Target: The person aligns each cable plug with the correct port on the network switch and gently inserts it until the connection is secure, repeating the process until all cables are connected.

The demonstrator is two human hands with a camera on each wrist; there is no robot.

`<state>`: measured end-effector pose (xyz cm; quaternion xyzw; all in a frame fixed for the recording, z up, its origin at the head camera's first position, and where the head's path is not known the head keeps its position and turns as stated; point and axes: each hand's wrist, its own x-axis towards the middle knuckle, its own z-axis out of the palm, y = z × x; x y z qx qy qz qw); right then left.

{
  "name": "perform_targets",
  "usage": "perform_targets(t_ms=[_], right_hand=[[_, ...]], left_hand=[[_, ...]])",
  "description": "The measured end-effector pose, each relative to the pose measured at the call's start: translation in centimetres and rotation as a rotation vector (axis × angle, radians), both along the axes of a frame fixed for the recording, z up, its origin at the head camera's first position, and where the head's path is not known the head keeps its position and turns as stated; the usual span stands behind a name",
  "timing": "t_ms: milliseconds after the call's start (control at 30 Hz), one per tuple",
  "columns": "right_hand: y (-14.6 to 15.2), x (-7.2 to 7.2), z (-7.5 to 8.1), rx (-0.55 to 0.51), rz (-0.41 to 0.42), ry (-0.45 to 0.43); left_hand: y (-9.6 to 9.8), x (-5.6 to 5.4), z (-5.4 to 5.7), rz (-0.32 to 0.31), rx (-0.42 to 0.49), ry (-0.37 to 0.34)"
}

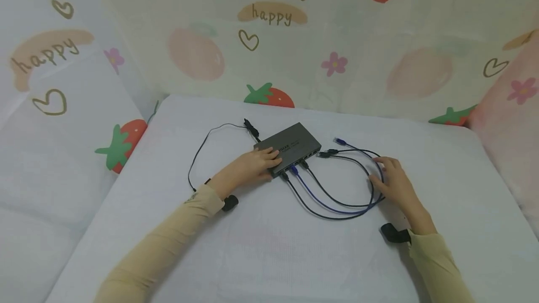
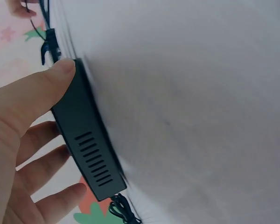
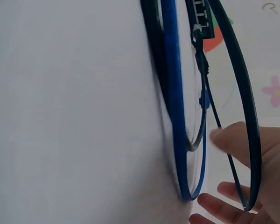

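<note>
A dark grey network switch [image 1: 296, 146] lies flat on the white table. My left hand [image 1: 248, 165] rests on its left end, fingers stretched over the top; in the left wrist view the thumb [image 2: 63, 70] touches a corner beside the vent slots. Two black network cables [image 1: 332, 219] and one blue network cable [image 1: 311, 195] are plugged into its near side and loop right. Their loose ends, a blue plug [image 1: 340, 141] and black plugs [image 1: 326, 154], lie right of the switch. At the loop, my right hand [image 1: 396, 183] has thumb and fingers spread, with a black cable [image 3: 247, 107] passing before the palm.
A thin black cord [image 1: 198, 148] curves across the table left of the switch, beside a bundled black lead [image 1: 251, 128] at its back. Printed cloth [image 1: 273, 60] with strawberries and hearts hangs behind and at both sides. Each wrist wears a black camera mount [image 1: 395, 233].
</note>
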<state>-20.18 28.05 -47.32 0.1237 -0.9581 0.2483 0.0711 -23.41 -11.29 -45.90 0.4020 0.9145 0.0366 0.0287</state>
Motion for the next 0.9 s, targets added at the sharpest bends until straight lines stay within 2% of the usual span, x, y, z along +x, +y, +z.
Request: perform_targets(t_ms=[100,200,333,500,600,700,900], right_hand=[[-0.2,-0.4,0.1,-0.038,0.025,0.001],[-0.2,-0.9,0.3,-0.071,0.047,0.022],[-0.1,-1.6,0.7,-0.116,0.091,0.079],[-0.3,-2.8,1.5,-0.133,0.197,0.206],[-0.6,-3.4,2.2,-0.115,0.248,0.242],[-0.8,-4.0,2.8,-0.088,0.274,0.236],[-1.2,-4.4,3.8,-0.093,0.283,0.162]], left_hand=[[0.0,0.1,0.2,0.019,0.007,-0.039],[-0.2,0.0,0.4,0.021,0.006,-0.043],[-0.9,-0.4,0.3,0.007,0.015,-0.006],[-1.9,-1.2,-0.1,0.017,0.082,0.040],[-2.6,-1.7,0.0,0.027,0.138,0.054],[-3.2,-2.2,0.2,0.043,0.172,0.058],[-4.4,-3.2,0.4,0.088,0.172,0.087]])
